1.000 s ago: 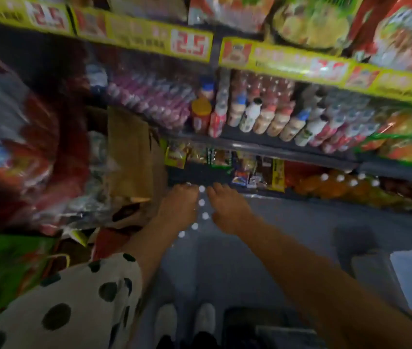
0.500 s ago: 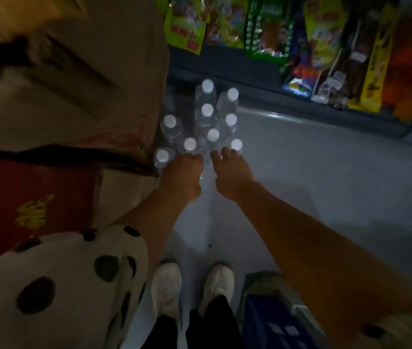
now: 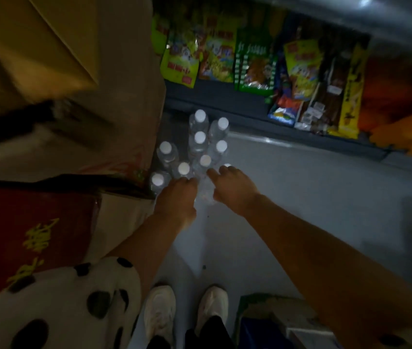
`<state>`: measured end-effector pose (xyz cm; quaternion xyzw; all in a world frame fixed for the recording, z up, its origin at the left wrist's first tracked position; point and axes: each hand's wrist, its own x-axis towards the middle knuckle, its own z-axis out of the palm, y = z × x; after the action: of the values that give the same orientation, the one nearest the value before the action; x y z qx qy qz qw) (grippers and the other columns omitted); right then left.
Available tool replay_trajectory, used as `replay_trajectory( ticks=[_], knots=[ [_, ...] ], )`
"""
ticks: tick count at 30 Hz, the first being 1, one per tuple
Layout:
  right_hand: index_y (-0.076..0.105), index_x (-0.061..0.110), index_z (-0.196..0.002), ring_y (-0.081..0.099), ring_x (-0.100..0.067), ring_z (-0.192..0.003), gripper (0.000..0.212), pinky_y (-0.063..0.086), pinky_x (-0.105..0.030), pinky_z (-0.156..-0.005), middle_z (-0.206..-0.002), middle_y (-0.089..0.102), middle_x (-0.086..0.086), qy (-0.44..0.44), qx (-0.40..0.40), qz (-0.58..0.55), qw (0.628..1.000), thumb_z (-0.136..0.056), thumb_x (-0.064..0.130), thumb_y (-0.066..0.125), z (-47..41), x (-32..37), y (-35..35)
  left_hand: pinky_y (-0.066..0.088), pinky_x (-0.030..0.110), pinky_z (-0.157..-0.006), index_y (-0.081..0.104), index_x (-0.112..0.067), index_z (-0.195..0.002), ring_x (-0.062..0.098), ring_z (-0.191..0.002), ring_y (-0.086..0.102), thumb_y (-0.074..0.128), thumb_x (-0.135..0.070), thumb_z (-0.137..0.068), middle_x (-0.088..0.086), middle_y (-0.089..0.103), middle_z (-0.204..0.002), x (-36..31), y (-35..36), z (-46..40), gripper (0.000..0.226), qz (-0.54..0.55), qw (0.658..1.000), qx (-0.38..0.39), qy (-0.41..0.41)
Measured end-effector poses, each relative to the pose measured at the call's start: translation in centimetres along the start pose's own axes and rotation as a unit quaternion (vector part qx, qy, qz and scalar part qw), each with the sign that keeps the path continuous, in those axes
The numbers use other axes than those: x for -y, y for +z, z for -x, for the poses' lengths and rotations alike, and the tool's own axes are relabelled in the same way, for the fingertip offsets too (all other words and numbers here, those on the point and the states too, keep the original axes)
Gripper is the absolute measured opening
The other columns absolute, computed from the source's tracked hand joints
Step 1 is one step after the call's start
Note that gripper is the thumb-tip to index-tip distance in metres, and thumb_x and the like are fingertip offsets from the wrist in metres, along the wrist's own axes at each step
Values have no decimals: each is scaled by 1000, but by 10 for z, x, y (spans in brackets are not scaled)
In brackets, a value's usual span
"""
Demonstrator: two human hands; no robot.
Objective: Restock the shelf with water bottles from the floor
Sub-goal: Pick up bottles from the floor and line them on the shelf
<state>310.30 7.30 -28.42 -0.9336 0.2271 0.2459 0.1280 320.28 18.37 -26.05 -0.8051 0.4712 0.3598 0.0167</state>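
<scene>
We find the water bottles (image 3: 201,144) standing clustered on the floor (image 3: 300,197), just below the bottom shelf (image 3: 225,102). Left hand (image 3: 176,197) and right hand (image 3: 232,188) reach the nearest bottles; whether they grip, we cannot tell. In our judgement, restocking remains to do.

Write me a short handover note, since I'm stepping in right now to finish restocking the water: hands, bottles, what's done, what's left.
Left hand: down at the near edge of the water bottles, grip unclear.
Right hand: fingers reaching onto the same cluster, by a cap; grip unclear too.
Bottles: upright, white-capped, on the grey floor beside the cardboard boxes, below the snack shelf.
Done: nothing lifted yet.
Left: pick up bottles, place them on the shelf.
</scene>
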Motion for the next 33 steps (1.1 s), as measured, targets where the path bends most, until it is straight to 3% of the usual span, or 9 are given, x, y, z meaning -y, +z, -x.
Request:
replay_trajectory(
  ticks=[4, 8, 13, 16, 18, 22, 26, 29, 33],
  knots=[
    [40, 8, -135, 52, -31, -105, 48, 38, -33, -83, -115, 54, -17, -42, 10, -65, 997, -92, 20, 54, 73, -11, -117, 39, 37, -104, 41, -10, -138, 27, -128, 45, 60, -10, -86, 10, 47, -136, -38, -73, 49, 55, 48, 998, -2, 41],
    [47, 10, -130, 55, -34, -98, 45, 46, -41, -81, -107, 56, -18, -81, -25, -66, 994, -88, 23, 59, 155, -13, -249, 42, 39, -100, 42, -12, -140, 27, -122, 50, 68, -13, -79, 10, 49, -135, -76, -172, 108, 67, 91, 992, 0, 92],
    [53, 10, -104, 54, -26, -79, 25, 46, -40, -67, -91, 57, -10, -137, -101, -51, 984, -83, 20, 63, 261, -3, -420, 50, 45, -94, 51, -21, -129, 21, -117, 56, 81, -43, -57, 1, 58, -128, -117, -291, 165, 81, 152, 975, -36, 157],
    [48, 16, -99, 47, -16, -72, 20, 36, -32, -60, -83, 53, 1, -159, -149, -49, 975, -86, 17, 64, 315, 7, -509, 48, 39, -99, 54, -24, -127, 13, -117, 57, 88, -30, -52, -5, 60, -128, -155, -365, 221, 82, 187, 958, -48, 212],
    [49, 16, -100, 43, -13, -67, 19, 31, -32, -58, -77, 48, 5, -148, -171, -41, 973, -87, 18, 63, 347, 15, -561, 47, 43, -101, 55, -31, -123, 13, -117, 58, 89, -31, -49, -7, 62, -126, -176, -407, 261, 81, 212, 945, -51, 244],
    [47, 26, -104, 51, -20, -70, 20, 44, -35, -61, -78, 54, 0, -151, -210, -24, 966, -88, 26, 59, 395, 29, -633, 46, 45, -103, 52, -28, -122, 14, -116, 59, 89, -17, -61, -5, 64, -123, -202, -470, 319, 72, 249, 928, -66, 271],
    [54, 14, -107, 49, -19, -73, 22, 38, -33, -63, -83, 55, -3, -162, -282, -3, 946, -88, 21, 62, 435, 49, -693, 51, 35, -98, 56, -20, -124, 5, -109, 63, 87, -13, -66, -7, 67, -119, -218, -525, 373, 67, 254, 916, -104, 294],
    [55, 11, -97, 48, -15, -72, 15, 35, -30, -62, -82, 54, -2, -168, -327, -11, 930, -86, 18, 63, 455, 65, -734, 53, 28, -88, 61, -26, -114, 5, -101, 66, 88, -21, -66, -10, 70, -109, -224, -563, 406, 56, 248, 914, -110, 301],
    [59, 13, -92, 55, -16, -80, 25, 42, -32, -68, -87, 61, 0, -149, -377, 14, 914, -89, 37, 61, 462, 87, -779, 55, 22, -81, 66, -20, -100, 4, -90, 69, 86, -11, -67, -9, 74, -96, -226, -609, 437, 40, 231, 910, -141, 315]
  ],
)
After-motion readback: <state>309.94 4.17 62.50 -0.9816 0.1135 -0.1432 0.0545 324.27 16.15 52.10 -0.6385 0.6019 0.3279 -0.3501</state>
